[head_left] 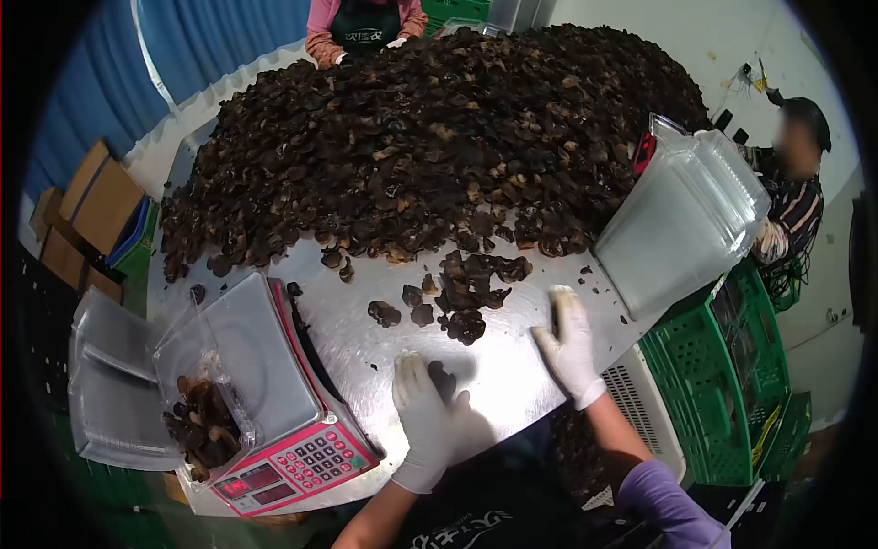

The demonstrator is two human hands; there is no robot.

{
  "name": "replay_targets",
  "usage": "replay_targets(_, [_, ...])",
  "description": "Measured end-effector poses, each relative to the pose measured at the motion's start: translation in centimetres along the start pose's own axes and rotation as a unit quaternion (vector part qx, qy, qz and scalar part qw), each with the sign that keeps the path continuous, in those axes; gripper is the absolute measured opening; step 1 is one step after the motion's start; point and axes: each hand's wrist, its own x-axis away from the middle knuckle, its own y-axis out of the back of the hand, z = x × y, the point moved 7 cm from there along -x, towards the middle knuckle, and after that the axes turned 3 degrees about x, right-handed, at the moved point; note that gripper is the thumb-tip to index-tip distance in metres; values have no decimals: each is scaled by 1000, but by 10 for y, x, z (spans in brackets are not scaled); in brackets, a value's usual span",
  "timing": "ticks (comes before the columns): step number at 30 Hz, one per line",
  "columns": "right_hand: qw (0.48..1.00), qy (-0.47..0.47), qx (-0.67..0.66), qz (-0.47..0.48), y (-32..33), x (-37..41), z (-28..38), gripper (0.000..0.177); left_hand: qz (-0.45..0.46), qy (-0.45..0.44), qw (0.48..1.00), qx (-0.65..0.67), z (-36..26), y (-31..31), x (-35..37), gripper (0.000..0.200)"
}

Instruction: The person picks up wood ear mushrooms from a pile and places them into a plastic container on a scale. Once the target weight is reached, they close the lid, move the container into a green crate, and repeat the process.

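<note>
My left hand [425, 421], in a white glove, is over the metal table [366, 320] near its front edge. A dark mushroom piece [442, 380] shows beside its fingers, between them and the thumb; I cannot make out a grip. Farther right, my right hand [572, 348], also gloved, has its thumb and fingers apart and holds nothing. Several loose dark pieces [468, 288] lie beyond both hands, in front of a large heap of dark mushrooms [412, 156].
A red-and-white scale [302, 457] stands left, bearing a clear box [242, 416] with mushroom pieces. Stacked clear boxes stand left [119, 393] and right [677, 220]. Green crates [722, 384] and a white basket [640, 403] are lower right. One person is across the table, another at right.
</note>
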Motion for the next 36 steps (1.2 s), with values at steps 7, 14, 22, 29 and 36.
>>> replay_targets(7, [995,88,-15,-38,-2,-48,66,44,-31,-115,992,-45,-12,14,9,66])
replay_targets(14, [987,158,42,1,-30,-49,58,31,-26,-108,994,8,-12,13,-18,23])
replay_targets(22, [909,95,217,343,130,21,21,45,-129,-42,990,-42,-30,19,-107,8])
replay_targets(29, [985,39,-137,93,77,-15,32,15,-4,133,985,113,-5,-2,-139,16])
replay_targets(36, [983,148,-67,82,-49,-82,91,18,-10,255,811,527,16,34,-86,9])
